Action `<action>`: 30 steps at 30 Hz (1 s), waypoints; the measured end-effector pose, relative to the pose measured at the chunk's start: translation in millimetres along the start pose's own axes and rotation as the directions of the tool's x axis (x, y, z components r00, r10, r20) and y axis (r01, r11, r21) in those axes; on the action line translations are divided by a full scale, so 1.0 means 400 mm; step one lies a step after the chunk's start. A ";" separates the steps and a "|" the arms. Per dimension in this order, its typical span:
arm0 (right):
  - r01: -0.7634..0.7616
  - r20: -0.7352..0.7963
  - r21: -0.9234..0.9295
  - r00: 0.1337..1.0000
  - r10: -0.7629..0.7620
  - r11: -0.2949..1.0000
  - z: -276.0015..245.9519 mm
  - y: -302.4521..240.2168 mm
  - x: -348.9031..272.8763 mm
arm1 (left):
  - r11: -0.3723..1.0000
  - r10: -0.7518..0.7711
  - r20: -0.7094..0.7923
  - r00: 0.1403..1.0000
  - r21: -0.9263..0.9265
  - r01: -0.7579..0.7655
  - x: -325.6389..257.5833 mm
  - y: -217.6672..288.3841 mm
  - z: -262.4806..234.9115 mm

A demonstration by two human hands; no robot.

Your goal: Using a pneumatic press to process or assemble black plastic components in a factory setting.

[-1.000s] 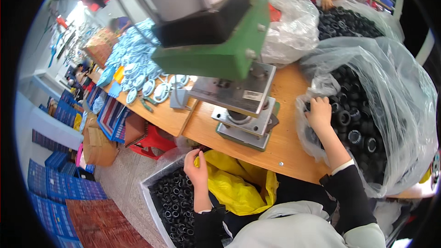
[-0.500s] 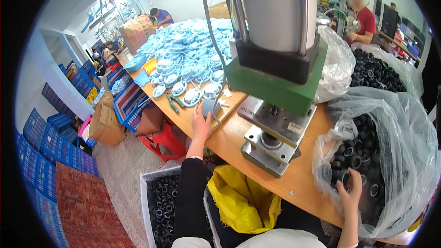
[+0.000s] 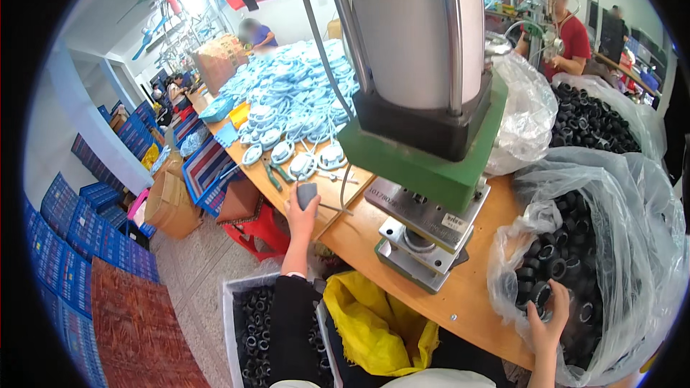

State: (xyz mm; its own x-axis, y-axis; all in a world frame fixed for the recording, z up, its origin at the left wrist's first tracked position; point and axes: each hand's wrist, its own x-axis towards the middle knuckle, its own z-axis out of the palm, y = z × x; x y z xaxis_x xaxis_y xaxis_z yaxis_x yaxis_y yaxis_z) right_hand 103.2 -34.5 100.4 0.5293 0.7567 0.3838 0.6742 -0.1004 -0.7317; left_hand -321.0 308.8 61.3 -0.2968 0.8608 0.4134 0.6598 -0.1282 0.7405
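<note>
My left hand (image 3: 300, 217) is stretched out over the wooden bench (image 3: 374, 244) and grips a small grey block (image 3: 307, 195) at the bench's near left edge. Just beyond it lie white-and-blue round parts with cords (image 3: 295, 118), piled across the bench. My right hand (image 3: 548, 318) reaches into a clear plastic bag (image 3: 632, 244) full of black rings (image 3: 568, 259) and its fingers close on one ring. Between my hands stands a green press (image 3: 431, 165) with a large grey cylinder and a metal base plate (image 3: 417, 241).
A bin of black rings (image 3: 251, 330) sits on the floor by my left arm, a yellow bag (image 3: 374, 323) beside it. A second bag of rings (image 3: 596, 122) lies behind. Blue crates (image 3: 79, 223) line the floor at left. Other people work at the back.
My left hand rose from the floor bin to the bench and took hold of the grey block. My right hand dropped lower in the bag of black rings. The view swung left.
</note>
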 end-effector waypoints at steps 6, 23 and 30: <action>0.042 -0.020 0.049 0.999 -0.041 0.998 0.027 -0.015 0.002 | 0.946 0.317 0.132 0.939 0.024 -0.323 -0.185 -0.050 -0.169; 0.224 0.161 -0.356 0.971 -0.177 0.907 0.219 0.035 0.084 | 0.712 -0.207 0.121 0.971 -0.662 0.234 -0.433 -0.145 -0.256; 0.153 0.065 -0.415 0.988 -0.138 0.897 0.231 0.069 0.094 | 0.757 -0.169 -0.043 0.985 -0.646 0.102 -0.447 -0.170 -0.213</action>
State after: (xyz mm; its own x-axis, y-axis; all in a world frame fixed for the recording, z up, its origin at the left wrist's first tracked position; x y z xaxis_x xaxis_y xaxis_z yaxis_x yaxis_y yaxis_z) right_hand 93.9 51.0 42.6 0.3964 0.8039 0.4433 0.8992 -0.2427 -0.3639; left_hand -371.8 121.8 -17.9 -0.4335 0.8480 0.3048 0.0232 -0.3276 0.9445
